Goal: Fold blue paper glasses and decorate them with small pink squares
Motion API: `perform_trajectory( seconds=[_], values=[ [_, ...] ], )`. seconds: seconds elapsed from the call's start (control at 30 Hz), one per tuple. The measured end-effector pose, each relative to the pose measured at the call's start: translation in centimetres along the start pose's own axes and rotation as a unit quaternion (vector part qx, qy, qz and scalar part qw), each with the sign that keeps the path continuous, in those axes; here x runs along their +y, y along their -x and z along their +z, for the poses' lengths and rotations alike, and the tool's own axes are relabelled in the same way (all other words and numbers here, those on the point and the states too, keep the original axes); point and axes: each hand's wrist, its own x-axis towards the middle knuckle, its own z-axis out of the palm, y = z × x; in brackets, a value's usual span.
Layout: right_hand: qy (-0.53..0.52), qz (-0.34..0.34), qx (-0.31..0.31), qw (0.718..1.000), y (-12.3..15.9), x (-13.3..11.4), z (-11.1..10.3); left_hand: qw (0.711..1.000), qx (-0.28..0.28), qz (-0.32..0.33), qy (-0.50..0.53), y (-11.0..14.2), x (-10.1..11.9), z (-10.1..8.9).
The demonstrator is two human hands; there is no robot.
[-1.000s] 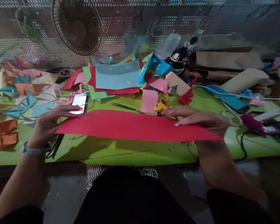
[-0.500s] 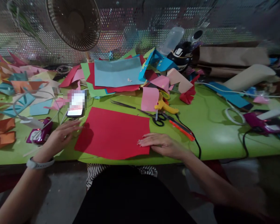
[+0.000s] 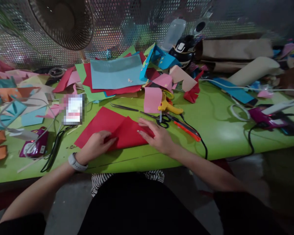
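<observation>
A sheet of red paper lies on the green table in front of me, with its near and right part doubled over and the layers overlapping at an angle. My left hand, a pale watch on its wrist, rests on the paper's near left side, fingers curled and thumb extended along it. At the right end, my right hand grips the folded part with bent fingers and thumb, covering some of it. Just beyond the paper are tweezers, black-handled scissors and a yellow glue gun.
An orange-red cutter and a cable lie right of my right hand. A phone stands at the left, near a purple device. Stacked coloured paper, paper scraps and a fan line the back.
The flat red sheet is now folded over. My left hand has moved right onto it, and my right hand has shifted left and away from me. The view has turned slightly.
</observation>
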Motion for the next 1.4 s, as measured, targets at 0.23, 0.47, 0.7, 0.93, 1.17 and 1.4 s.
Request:
perform_trajectory(
  seconds=[0.23, 0.47, 0.7, 0.93, 1.17, 1.4],
  values=[
    [0.185, -0.208, -0.101, 0.955, 1.2, 0.2, 1.2, 0.996, 0.05, -0.067, -0.005, -1.1, -1.3, 0.3],
    [0.203, -0.226, -0.177, 0.936, 1.5, 1.1, 2.2, 0.98, 0.074, -0.027, -0.185, -0.9, -1.3, 0.6],
    [0.172, -0.196, -0.231, 0.938, 1.1, 1.7, 2.3, 0.942, 0.072, 0.189, -0.268, -0.6, -1.3, 0.3],
    [0.161, -0.203, -0.23, 0.938, -0.3, 2.4, 2.5, 0.928, 0.003, 0.244, -0.282, -0.2, -1.8, 2.4],
    [0.185, -0.237, -0.218, 0.929, -1.1, 2.6, 2.8, 0.936, 0.007, 0.214, -0.279, 0.5, -1.7, 2.9],
    [0.212, -0.225, -0.172, 0.935, -1.6, 2.8, 2.6, 0.938, 0.039, 0.186, -0.291, -0.6, -2.5, 2.9]
  ],
)
